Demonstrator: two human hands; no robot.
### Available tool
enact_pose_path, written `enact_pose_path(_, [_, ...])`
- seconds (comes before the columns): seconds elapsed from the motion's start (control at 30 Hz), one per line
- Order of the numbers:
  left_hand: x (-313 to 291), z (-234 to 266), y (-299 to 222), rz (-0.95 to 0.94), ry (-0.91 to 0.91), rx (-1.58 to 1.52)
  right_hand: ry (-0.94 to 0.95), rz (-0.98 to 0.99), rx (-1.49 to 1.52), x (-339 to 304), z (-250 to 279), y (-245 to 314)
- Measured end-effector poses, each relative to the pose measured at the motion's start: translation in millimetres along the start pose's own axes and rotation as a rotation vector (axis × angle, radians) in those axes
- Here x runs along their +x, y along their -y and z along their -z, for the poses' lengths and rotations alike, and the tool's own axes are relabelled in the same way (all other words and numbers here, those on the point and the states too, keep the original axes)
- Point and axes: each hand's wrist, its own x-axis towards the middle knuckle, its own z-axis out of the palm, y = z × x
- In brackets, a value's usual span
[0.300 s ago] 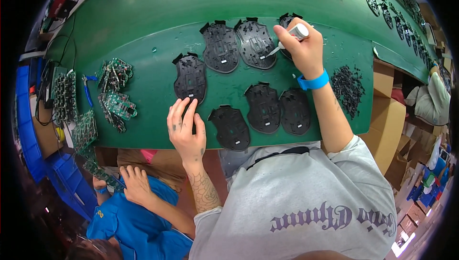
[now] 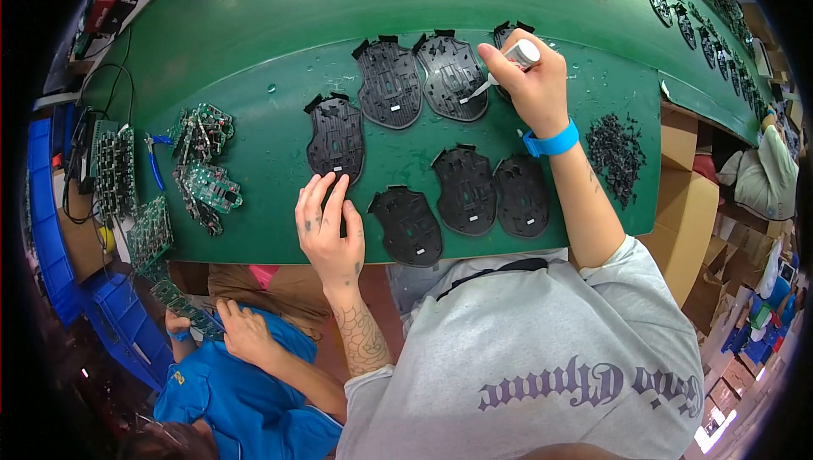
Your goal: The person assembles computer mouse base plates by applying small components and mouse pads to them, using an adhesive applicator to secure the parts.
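My right hand [image 2: 542, 94] is closed around a small white glue bottle [image 2: 523, 54], tilted with its thin nozzle pointing down and left. The nozzle tip sits at the small white piece near the lower end of a black plastic shell [image 2: 447, 66]. Another black shell [image 2: 511, 33] is partly hidden behind this hand. My left hand [image 2: 330, 236] has its fingers apart, with fingertips at the lower edge of the leftmost black shell [image 2: 335, 134]. Between the two lies one more shell [image 2: 389, 79]. Three further shells [image 2: 466, 193] lie nearer to me.
A heap of small black parts [image 2: 616, 159] lies on the green bench [image 2: 254, 231] at right. Green circuit boards [image 2: 207, 185] and blue-handled pliers [image 2: 155, 164] are at left. A co-worker in blue [image 2: 246, 392] handles a board strip [image 2: 186, 308] at lower left. Cardboard boxes [image 2: 682, 214] stand at right.
My right hand has shifted slightly left with the glue bottle, and the nozzle tip has moved left onto the small white piece. My left hand stays put. The co-worker's hand has moved a little.
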Motion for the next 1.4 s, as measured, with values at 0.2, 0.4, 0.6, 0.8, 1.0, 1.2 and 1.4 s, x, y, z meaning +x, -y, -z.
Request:
enact_pose_path(0.2, [1, 1, -1, 0.007, 0.001, 0.0, 0.004, 0.019, -0.015, 0, 0, -1])
enact_pose_path(0.4, [1, 0, -1, 0.01, 0.0, -0.008, -0.009, 0.031, -0.035, 2, 0, -1])
enact_pose_path(0.6, [0, 0, 0, 0.019, -0.003, -0.008, -0.114, 0.003, 0.105, 7, -2, 6])
enact_pose_path(0.8, [0, 1, 0, 0.024, -0.01, 0.001, 0.112, 0.021, 0.191, 15, -30, 28])
enact_pose_path(1.0, [1, -1, -1, 0.034, -0.005, -0.021, 0.244, 0.07, 0.021, 17, -59, 24])
enact_pose_path(1.2, [1, 1, 0, 0.026, -0.003, -0.019, 0.225, 0.15, -0.115, 17, -65, 22])
enact_pose_path(1.4, [1, 0, 2, 0.027, -0.007, -0.023, 0.204, 0.18, -0.106, 17, -66, 23])
